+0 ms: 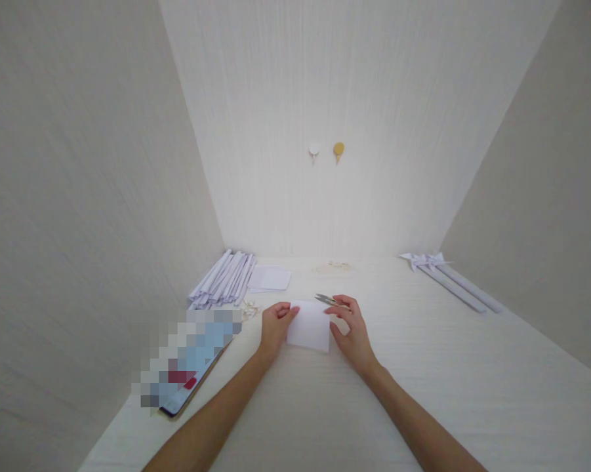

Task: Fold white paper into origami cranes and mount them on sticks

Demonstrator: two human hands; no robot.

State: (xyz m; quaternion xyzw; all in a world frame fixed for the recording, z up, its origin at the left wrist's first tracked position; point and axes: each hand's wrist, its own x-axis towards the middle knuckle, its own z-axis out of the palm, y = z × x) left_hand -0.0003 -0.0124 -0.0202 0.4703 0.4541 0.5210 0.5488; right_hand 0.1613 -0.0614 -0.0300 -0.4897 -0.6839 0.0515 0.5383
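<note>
A small white sheet of paper (309,326) lies on the white table (423,393) between my hands. My left hand (274,328) pinches its left edge with thumb and fingers. My right hand (350,328) grips the right edge, fingers pressed on the top corner. Small metal snips (328,301) lie just behind the right hand's fingertips, touching or nearly touching them; I cannot tell which.
A pile of folded white paper strips (224,280) and loose white sheets (270,278) lie at the back left. A phone (189,367) rests at the left edge. Two paper pinwheels on sticks (447,278) lie back right. Two wall hooks (326,151) hang on the back wall.
</note>
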